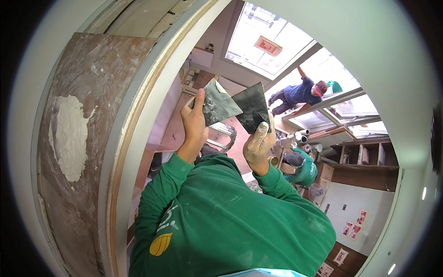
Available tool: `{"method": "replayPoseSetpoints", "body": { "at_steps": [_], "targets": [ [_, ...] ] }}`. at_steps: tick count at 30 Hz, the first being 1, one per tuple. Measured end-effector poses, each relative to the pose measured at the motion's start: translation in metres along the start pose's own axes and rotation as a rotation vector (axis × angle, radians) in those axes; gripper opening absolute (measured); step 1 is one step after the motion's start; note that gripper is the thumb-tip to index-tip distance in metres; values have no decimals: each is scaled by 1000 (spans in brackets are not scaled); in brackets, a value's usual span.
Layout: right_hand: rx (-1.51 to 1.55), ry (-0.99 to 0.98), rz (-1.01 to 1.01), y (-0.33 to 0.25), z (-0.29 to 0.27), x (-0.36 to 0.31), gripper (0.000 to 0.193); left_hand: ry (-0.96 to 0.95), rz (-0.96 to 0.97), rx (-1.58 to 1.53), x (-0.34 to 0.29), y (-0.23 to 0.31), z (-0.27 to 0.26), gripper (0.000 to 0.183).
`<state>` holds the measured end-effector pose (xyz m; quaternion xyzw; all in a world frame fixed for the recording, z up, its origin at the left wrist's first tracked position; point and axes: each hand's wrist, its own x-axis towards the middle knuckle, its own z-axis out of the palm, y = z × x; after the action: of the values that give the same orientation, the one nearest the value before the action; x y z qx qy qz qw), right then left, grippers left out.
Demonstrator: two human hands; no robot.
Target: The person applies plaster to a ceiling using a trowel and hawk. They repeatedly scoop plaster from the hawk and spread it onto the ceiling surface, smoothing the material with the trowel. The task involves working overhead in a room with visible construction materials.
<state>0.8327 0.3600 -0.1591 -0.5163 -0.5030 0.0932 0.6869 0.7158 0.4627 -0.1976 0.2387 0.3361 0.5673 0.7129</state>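
Note:
In my left hand (194, 122) is a flat metal putty knife (218, 104), its blade smeared with pale putty and the thumb pressed along it. My right hand (257, 147), its fingers dusted white, grips a darker putty knife (250, 102) with the blade pointing up. The two blades are held up before my chest, edges close together; I cannot tell whether they touch. Off to the left lies a brown board (108, 69) streaked with white, bearing a thick patch of off-white putty (70, 136). Both handles are mostly hidden by my hands.
A metal ladder (224, 138) stands below, beyond my hands. One person (300, 92) in dark blue is by the windows; another (302, 168) in green bends among several buckets and cans (302, 137). Wooden shelves (364, 154) line the right. A pale frame edge (134, 113) runs beside the board.

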Motion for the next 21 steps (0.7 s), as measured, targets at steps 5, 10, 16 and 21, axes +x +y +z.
{"method": "replayPoseSetpoints", "body": {
  "at_steps": [5,10,16,21],
  "targets": [
    [-167,-8,-88,-7,-5,3,36,12,-2,24,-6,2,10,32],
    [-228,-13,-134,-6,-5,4,34,-31,-20,10,-5,-1,13,31],
    [-184,-98,96,4,-3,-9,33,-53,-87,-3,-15,6,29,29],
    [-435,-191,445,22,-31,-9,36,-127,-106,-29,-2,18,15,32]
  ]
}}
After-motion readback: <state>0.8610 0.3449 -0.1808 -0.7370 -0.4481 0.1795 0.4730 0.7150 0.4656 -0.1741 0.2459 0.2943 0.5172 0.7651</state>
